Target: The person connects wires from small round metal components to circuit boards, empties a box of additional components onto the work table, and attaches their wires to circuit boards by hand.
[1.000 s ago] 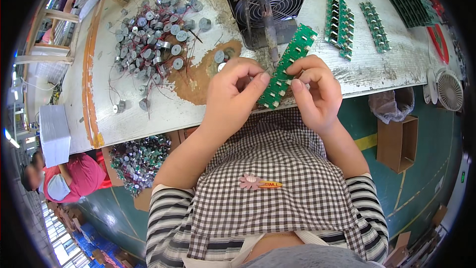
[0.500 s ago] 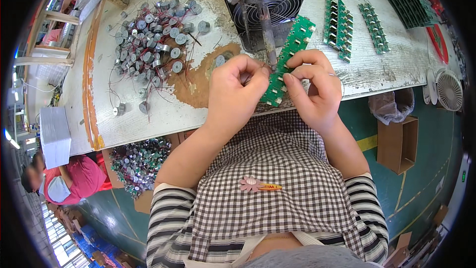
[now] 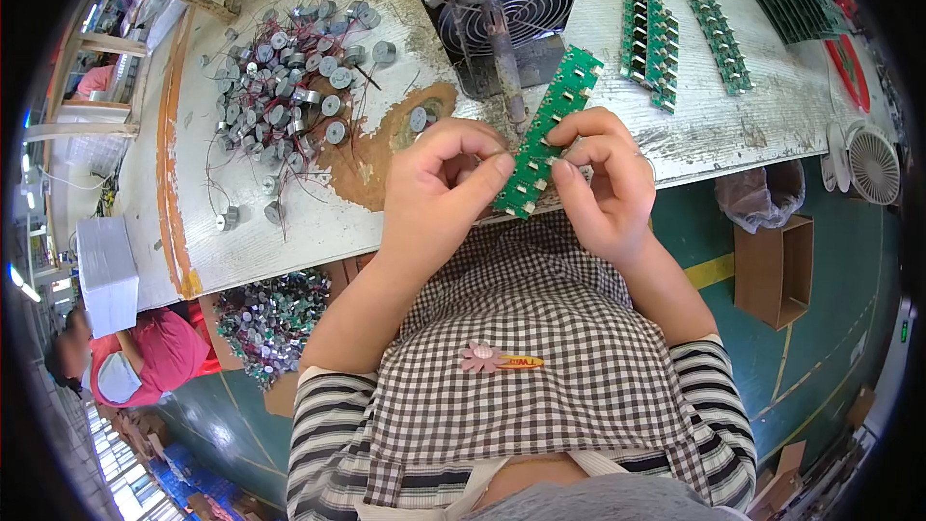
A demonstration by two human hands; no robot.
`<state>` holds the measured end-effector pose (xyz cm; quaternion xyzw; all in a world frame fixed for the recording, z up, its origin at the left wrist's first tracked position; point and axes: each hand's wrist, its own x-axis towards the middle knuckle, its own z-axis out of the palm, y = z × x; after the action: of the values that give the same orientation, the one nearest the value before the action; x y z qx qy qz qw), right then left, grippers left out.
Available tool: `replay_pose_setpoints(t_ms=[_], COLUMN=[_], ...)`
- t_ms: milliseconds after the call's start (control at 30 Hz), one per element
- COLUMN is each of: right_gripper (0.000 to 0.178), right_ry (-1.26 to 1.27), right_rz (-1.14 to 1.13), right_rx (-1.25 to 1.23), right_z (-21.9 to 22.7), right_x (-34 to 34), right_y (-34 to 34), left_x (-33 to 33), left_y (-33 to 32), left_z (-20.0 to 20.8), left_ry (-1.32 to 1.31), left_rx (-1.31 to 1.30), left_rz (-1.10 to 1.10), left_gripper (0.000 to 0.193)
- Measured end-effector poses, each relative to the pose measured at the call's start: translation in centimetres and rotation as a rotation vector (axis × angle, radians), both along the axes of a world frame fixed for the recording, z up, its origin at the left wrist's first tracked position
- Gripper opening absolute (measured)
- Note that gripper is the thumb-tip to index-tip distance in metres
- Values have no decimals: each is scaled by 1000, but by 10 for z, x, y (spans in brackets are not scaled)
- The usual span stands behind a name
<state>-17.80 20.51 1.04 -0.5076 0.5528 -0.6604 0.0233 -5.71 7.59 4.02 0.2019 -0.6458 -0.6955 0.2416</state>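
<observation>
My right hand (image 3: 603, 183) and my left hand (image 3: 439, 188) both hold a long green circuit board strip (image 3: 555, 111) tilted over the near edge of the white workbench (image 3: 318, 222). The right hand's fingers pinch the strip's middle. The left hand's thumb and forefinger press against its lower end, with thin wires between the fingers. A soldering iron (image 3: 502, 43) on a stand leans down just behind the strip.
A pile of small round silver parts with wires (image 3: 289, 87) lies at the left. A black fan (image 3: 531, 0) stands behind the iron. More green board strips (image 3: 651, 34) lie at the right. A box of parts (image 3: 270, 323) sits under the bench. Another person (image 3: 135, 357) sits at lower left.
The green strip has shifted slightly upward and my left fingers have closed in on its lower end.
</observation>
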Motion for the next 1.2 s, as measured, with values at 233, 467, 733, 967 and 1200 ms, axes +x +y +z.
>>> replay_pose_setpoints(t_ms=[233, 467, 733, 967, 1200], right_gripper=[11, 11, 13, 10, 5], right_ry=[88, 126, 145, -65, -254], right_rz=[-49, -106, -116, -128, -78], right_rx=[-13, 15, 47, -2, -10], right_z=[1, 6, 1, -3, -14], right_x=[0, -3, 3, 1, -1], right_y=[-4, -10, -4, 0, -5], left_x=[-3, -10, -5, 1, -2], left_y=[-4, -5, 1, -10, -116], left_z=[3, 4, -4, 11, 12], left_ry=[-163, -111, -118, -165, -206], left_rx=[-54, -72, -121, -286, -1419], left_rz=[-88, -43, -18, -147, 448], left_gripper=[9, 8, 7, 7, 15])
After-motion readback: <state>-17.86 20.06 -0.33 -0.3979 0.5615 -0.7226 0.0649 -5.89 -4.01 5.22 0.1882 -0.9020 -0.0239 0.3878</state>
